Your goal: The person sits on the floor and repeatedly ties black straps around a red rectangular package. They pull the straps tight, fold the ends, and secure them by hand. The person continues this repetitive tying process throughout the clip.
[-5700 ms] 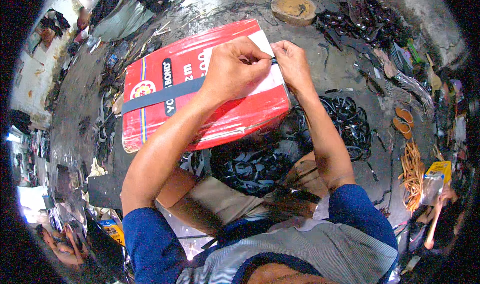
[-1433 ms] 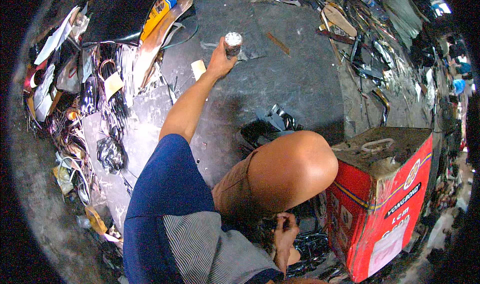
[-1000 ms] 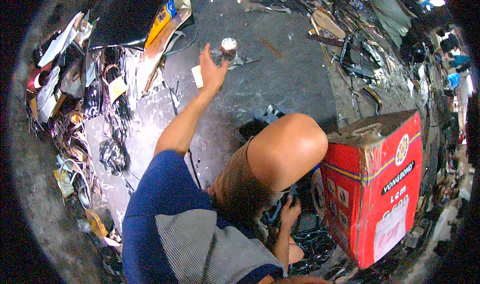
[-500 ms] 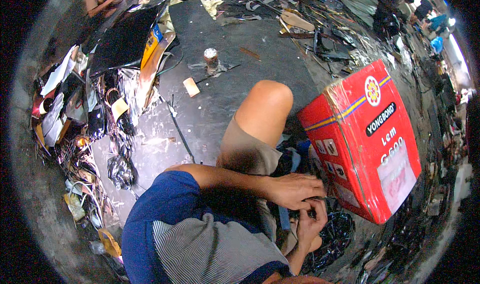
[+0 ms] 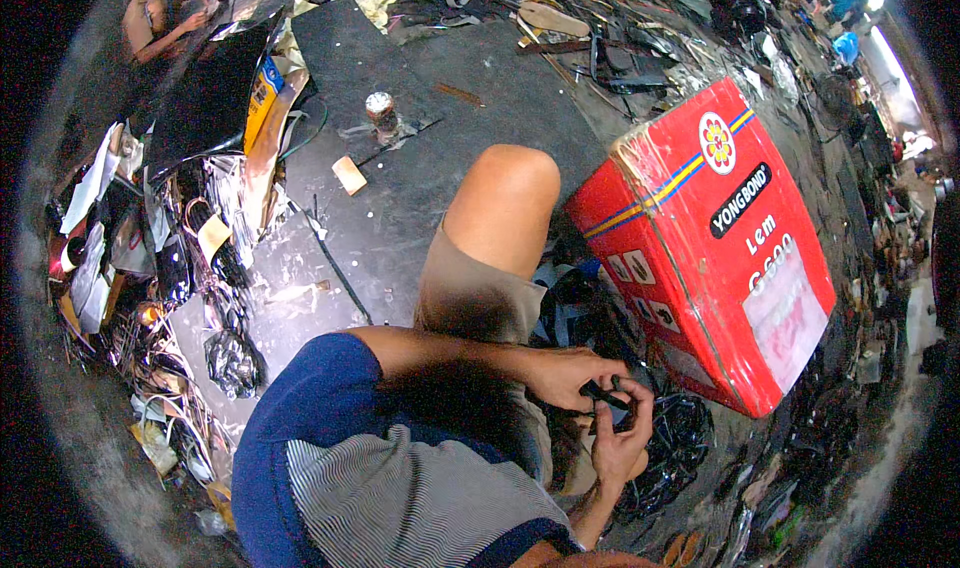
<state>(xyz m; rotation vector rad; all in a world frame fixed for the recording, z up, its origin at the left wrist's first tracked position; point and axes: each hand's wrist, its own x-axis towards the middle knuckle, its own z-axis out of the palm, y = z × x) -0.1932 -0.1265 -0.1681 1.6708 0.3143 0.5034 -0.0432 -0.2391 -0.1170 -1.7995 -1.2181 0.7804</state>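
Both of my hands are close together beside my bent knee, left of a large red box-shaped can (image 5: 735,253). A small dark strip (image 5: 607,396) lies between their fingers; I cannot make out its material. My left hand (image 5: 568,376) is closed on one end of it, knuckles up. From below, my right hand (image 5: 620,446) pinches the strip with thumb and fingers. Under and beside the hands sits a heap of shiny black scraps (image 5: 672,443), partly hidden by my right hand.
A dark board (image 5: 440,78) lies on the floor ahead, with a small jar (image 5: 381,108) and a tan piece (image 5: 349,175). Piles of scraps (image 5: 165,368) line the left. A tan sole-shaped piece (image 5: 553,18) lies far ahead. Another person (image 5: 155,18) sits far left.
My hands have turned slightly, and the dark strip now shows between them. The view has shifted, so the red can and floor things appear a little further left and up.
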